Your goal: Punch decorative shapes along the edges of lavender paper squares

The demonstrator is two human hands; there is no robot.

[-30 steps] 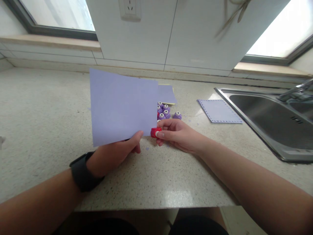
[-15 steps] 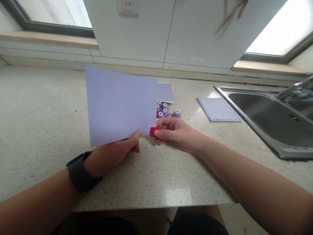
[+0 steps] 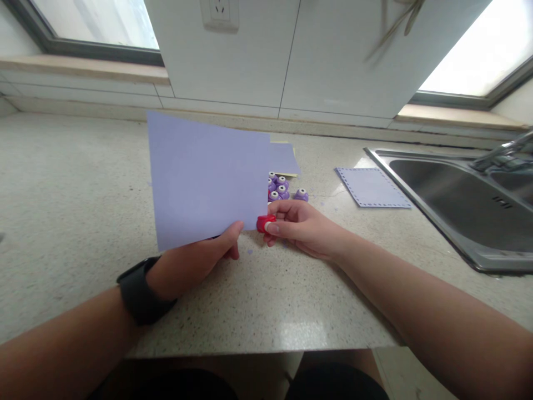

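Note:
My left hand (image 3: 222, 243) is closed on the lower edge of a lilac sheet of paper (image 3: 208, 178), thumb in front and the other fingers mostly hidden behind. The sheet is tilted up above the counter. Between thumb and fingers, my right hand (image 3: 293, 225) grips a small red craft punch (image 3: 265, 224) at the sheet's lower right corner. How far the paper sits in the punch's slot I cannot tell. Just beyond, several purple craft punches (image 3: 283, 191) with white buttons stand in a group, partly covered by the sheet. One purple punch (image 3: 301, 194) stands apart on the right.
More lilac paper (image 3: 285, 158) lies on a yellowish sheet behind the punches. A lilac sheet with a punched border (image 3: 375, 188) lies beside the steel sink (image 3: 449, 211). Tiny paper cut-outs (image 3: 250, 251) dot the speckled counter (image 3: 258, 311). A tiled wall with a socket (image 3: 220, 12) stands behind.
Almost nothing differs. The view has shifted very slightly; both hands keep their hold on the paper and the red craft punch.

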